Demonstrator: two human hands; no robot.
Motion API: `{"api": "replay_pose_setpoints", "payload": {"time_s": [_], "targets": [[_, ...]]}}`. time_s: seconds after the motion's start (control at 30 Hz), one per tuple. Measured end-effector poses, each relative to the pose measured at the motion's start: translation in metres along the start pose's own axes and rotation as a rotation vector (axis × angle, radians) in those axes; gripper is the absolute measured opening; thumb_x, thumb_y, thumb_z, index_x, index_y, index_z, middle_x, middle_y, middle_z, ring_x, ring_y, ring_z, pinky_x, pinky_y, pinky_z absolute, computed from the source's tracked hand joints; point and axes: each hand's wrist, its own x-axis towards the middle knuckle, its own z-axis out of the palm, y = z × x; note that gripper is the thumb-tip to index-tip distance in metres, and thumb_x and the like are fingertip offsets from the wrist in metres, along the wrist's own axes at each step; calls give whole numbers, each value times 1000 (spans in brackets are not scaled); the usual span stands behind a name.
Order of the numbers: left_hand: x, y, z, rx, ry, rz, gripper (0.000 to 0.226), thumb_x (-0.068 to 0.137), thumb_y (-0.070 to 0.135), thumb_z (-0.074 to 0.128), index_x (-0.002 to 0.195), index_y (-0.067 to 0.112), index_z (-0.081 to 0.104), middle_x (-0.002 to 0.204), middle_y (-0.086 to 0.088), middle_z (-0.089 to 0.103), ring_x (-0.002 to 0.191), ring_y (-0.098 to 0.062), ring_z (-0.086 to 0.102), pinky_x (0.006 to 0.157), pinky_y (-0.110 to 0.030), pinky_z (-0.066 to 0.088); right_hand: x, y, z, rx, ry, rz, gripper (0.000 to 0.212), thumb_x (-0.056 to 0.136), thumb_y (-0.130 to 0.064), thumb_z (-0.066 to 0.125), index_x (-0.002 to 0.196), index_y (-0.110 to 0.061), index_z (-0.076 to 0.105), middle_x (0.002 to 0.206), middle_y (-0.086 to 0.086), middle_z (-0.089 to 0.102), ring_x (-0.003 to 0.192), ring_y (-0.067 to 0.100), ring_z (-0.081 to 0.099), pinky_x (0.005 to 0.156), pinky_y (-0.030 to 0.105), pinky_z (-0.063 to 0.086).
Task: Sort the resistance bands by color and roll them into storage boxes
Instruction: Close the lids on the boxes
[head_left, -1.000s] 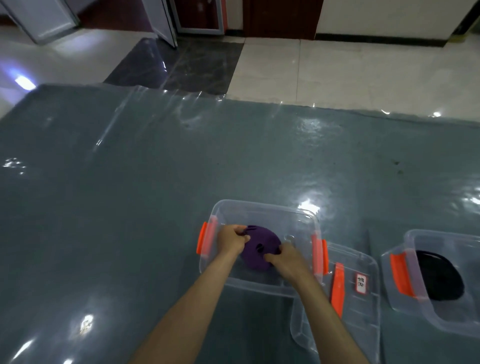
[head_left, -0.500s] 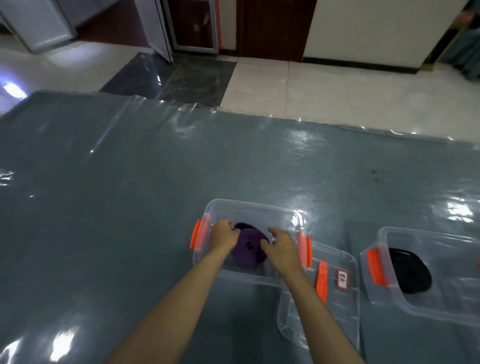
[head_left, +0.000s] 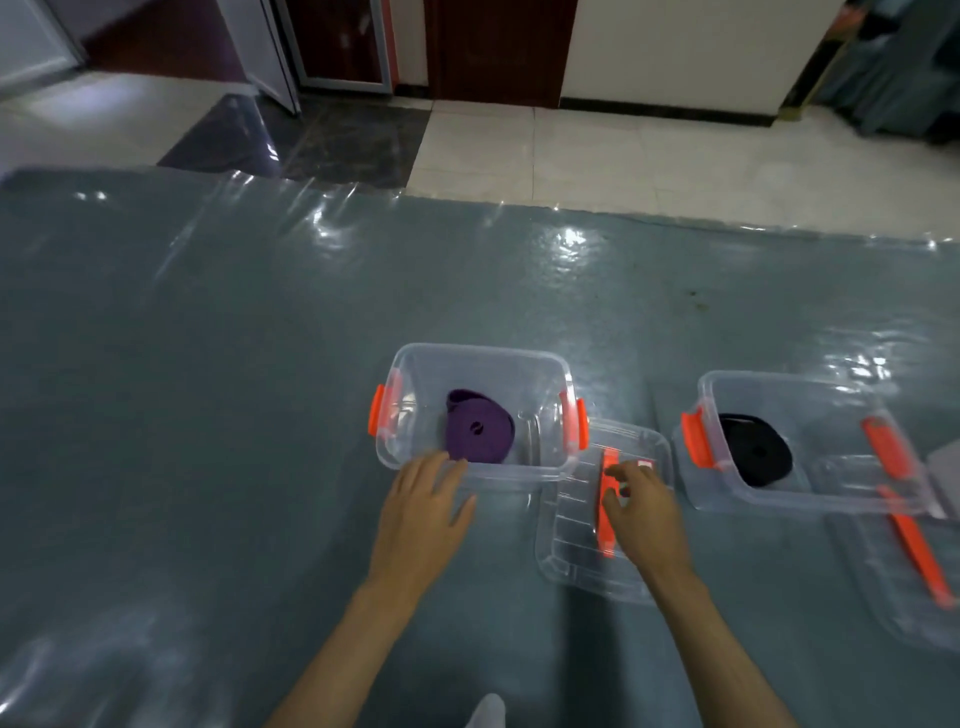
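Both our hands have left the purple band (head_left: 479, 434), coiled in its box (head_left: 475, 475): left grip (head_left: 423, 501) spread, right grip (head_left: 636, 499) curling over the lid (head_left: 576, 561). Fumbling it could nudge the box off-square.

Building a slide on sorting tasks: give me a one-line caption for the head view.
Purple band coiled in a clear box; right hand reaches its lid, left hand rests nearby.

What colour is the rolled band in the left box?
Purple, seen in the head view.
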Motion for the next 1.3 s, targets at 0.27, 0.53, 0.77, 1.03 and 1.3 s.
{"api": "replay_pose_setpoints", "payload": {"time_s": [0.27,0.53,0.77,1.03,1.3], "targets": [[-39,-15,18,162,-91,-26,94,84,8,77,165,22,31,173,-9,25,160,-32,24,124,-60,33,12,31,35,-189,-225,215,55,104,-24,59,153,-6,42,157,24,41,133,44,51,108,54,47],[-39,-11,29,109,-60,-85,105,70,-5,75,164,22,35,173,-8,26,160,-34,24,120,-63,37,26,25,52,-6,-94,400,30,99,-29,65,117,-5,64,113,20,69,100,40,68,91,53,56],[-41,-8,23,53,-97,-101,101,79,-6,65,167,25,26,176,-4,17,163,-29,12,125,-61,29,-9,40,28,49,-89,440,14,80,-23,78,93,-19,73,82,7,75,79,32,71,76,41,57],[-40,-5,15,-48,-174,-154,88,94,4,54,168,32,16,177,5,1,164,-19,-7,131,-53,13,-91,50,16,264,63,488,22,77,-25,85,84,-24,65,76,-5,71,67,15,67,62,32,49],[-37,-6,12,-28,-195,-147,87,96,7,55,168,31,13,177,2,-2,164,-20,-9,131,-49,15,-97,25,-23,359,145,300,30,77,-20,86,96,-35,68,74,-4,69,64,8,66,58,27,50]]}}
